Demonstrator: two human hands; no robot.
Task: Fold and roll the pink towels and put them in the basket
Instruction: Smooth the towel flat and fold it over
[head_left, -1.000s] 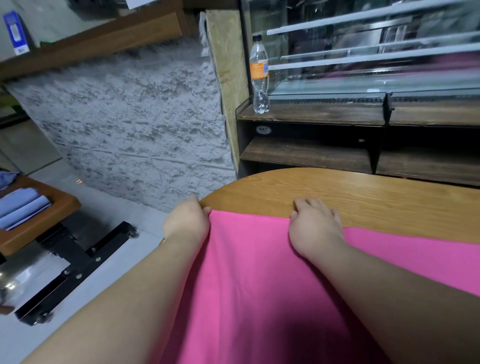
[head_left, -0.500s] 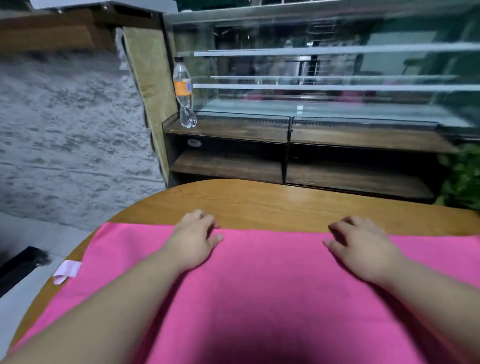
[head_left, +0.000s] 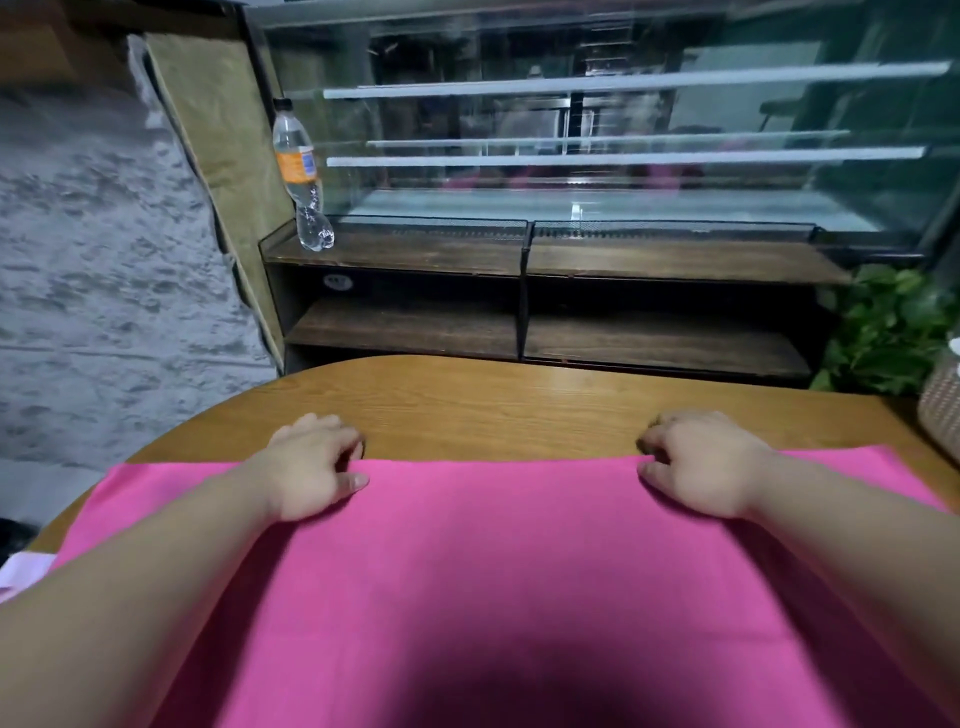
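Note:
A pink towel (head_left: 493, 561) lies spread flat over the near part of the wooden table (head_left: 519, 405). My left hand (head_left: 311, 467) sits on the towel's far edge at the left, fingers curled over the edge and thumb on top of the cloth. At the right of the same edge, my right hand (head_left: 701, 460) pinches the cloth with bent fingers. A woven basket (head_left: 943, 410) shows only partly at the right border of the table. A white label (head_left: 23, 569) hangs at the towel's left corner.
Behind the table stands a dark wooden shelf unit (head_left: 519, 312) with a glass display case (head_left: 597, 156) on top. A plastic bottle (head_left: 304, 176) with an orange label stands on its left end. A green plant (head_left: 888, 327) grows at the right. A grey textured wall (head_left: 104, 260) fills the left.
The view has swung right from the table's left end. Both hands slid apart along the towel's far edge, and their fingers have gone from lying flat to curling around the edge.

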